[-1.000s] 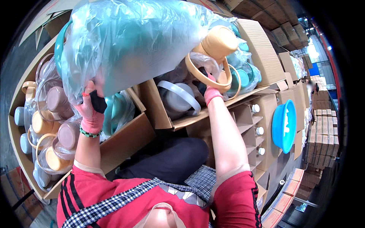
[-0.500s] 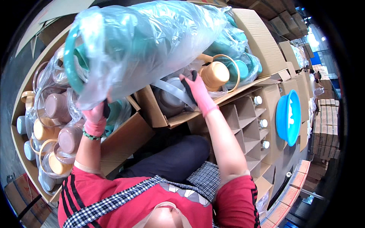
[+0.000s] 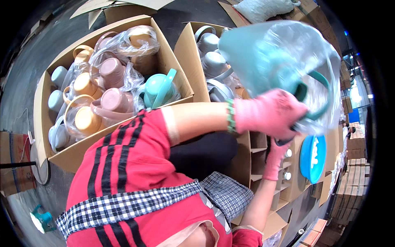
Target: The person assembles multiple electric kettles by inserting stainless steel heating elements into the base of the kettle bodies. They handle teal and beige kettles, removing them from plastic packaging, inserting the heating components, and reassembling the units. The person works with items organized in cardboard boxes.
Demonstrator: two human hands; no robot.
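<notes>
My left hand (image 3: 269, 112), in a pink glove, reaches across to the right and closes on the end of a clear plastic bag (image 3: 332, 84). Inside the bag is a large teal jug (image 3: 255, 49) with a loop handle; it is smeared by motion and tilted over the middle box. My right hand (image 3: 277, 158), also gloved in pink, is just below the left one beside the divided carton. Its fingers are mostly hidden behind the left hand, so I cannot tell whether it grips anything.
A cardboard box (image 3: 46, 119) on the left holds several grey, orange, mauve and teal jugs. The middle box (image 3: 187, 51) holds grey jugs (image 3: 213, 64). A divided carton (image 3: 257, 158) with white-capped bottles stands near a blue basin (image 3: 306, 158). A white sack (image 3: 263, 9) lies at the back.
My left hand has swung from the left box across to the right with the bagged teal jug. My right hand has left the middle box and come lower and to the right.
</notes>
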